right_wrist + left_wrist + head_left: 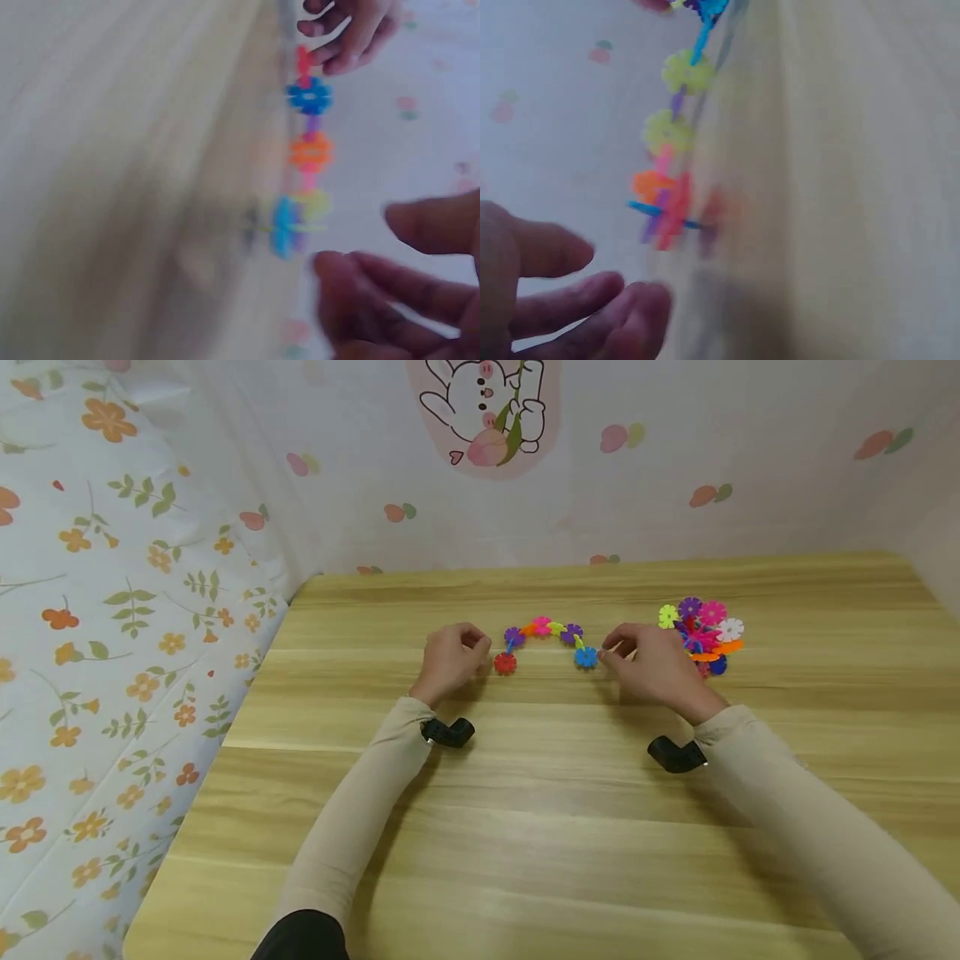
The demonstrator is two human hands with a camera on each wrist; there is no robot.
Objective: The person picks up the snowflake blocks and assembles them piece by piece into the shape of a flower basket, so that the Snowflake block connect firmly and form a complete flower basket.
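Note:
A chain of notched plastic snowflake discs (pixel 542 627) arches across the wooden table, its pieces slotted together in several colours. Its left end is a red disc (pixel 506 663), and a blue disc (pixel 586 657) ends the right side. My left hand (pixel 453 662) hovers just left of the red disc, thumb and fingers apart in the left wrist view. Beside the blue disc is my right hand (pixel 651 664); the right wrist view shows a gap between its thumb (pixel 435 225) and fingers, with nothing pinched there.
Behind my right hand lies a pile of loose snowflake discs (pixel 712 614), partly hidden by the hand. The wooden table (pixel 525 827) reaches back to a patterned cloth (pixel 337 460), and another floral cloth (pixel 135 635) hangs along the left edge.

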